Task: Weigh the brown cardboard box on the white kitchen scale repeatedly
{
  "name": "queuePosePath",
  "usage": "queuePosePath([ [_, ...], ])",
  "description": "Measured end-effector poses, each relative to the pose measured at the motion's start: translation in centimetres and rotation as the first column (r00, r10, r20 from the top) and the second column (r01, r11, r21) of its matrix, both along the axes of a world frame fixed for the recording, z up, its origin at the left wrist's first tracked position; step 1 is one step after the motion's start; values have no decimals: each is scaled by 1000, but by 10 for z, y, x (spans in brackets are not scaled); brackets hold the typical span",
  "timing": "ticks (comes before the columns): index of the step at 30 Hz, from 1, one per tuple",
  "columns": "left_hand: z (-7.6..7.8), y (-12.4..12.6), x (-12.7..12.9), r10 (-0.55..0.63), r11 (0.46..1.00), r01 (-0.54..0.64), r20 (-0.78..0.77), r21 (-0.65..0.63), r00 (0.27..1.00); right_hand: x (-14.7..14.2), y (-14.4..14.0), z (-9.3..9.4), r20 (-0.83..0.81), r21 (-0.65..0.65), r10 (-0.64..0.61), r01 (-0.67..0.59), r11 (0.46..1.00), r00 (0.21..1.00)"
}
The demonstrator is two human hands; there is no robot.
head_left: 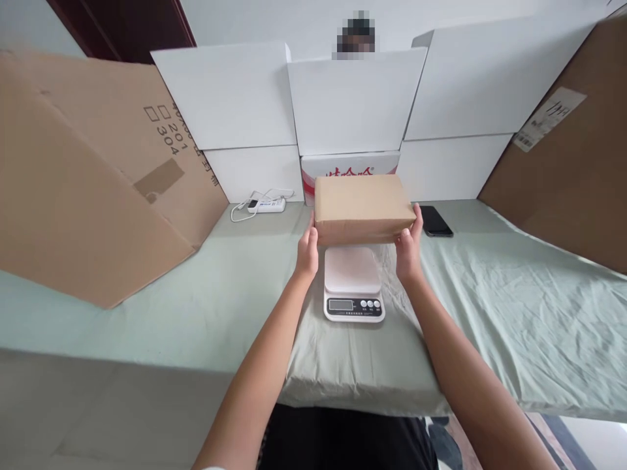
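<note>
A brown cardboard box [363,199] is held between my two hands, above the far end of a white kitchen scale [353,271]. My left hand [308,251] grips its left end, thumb toward me. Around the right end, my right hand [409,247] is closed with the thumb on the near side and fingers at the corner. Most of the left fingers are hidden by the box. The scale lies flat on the cloth with its platform bare; its display [341,305] shows no digits that I can read.
White boxes [355,104] form a wall at the back, with a person's head [356,36] behind. Large cardboard panels stand left [88,183] and right [578,170]. A power strip with cable [267,205] and a phone [435,221] lie on the green cloth [220,294].
</note>
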State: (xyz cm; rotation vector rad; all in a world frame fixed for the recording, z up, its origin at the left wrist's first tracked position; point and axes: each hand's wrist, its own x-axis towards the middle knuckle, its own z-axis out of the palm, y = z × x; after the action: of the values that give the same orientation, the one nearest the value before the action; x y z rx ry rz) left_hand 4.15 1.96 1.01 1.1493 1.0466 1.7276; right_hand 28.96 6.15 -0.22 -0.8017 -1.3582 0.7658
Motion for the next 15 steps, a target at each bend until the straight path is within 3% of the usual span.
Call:
queuePosePath([
  [3,1,-38,0,-2,998,8,-94,61,996,9,-25,5,55,31,-5,3,1000,998],
  [8,-13,-100,-5,-70,995,84,-210,61,975,13,-69,-5,107,39,4,-8,999,994],
  [11,-21,-111,-11,-54,997,66,-208,52,977,5,-83,-10,119,36,-32,27,999,992],
  [15,-27,-107,-13,-58,997,65,-181,32,982,-5,-91,-12,134,33,-89,85,996,987],
])
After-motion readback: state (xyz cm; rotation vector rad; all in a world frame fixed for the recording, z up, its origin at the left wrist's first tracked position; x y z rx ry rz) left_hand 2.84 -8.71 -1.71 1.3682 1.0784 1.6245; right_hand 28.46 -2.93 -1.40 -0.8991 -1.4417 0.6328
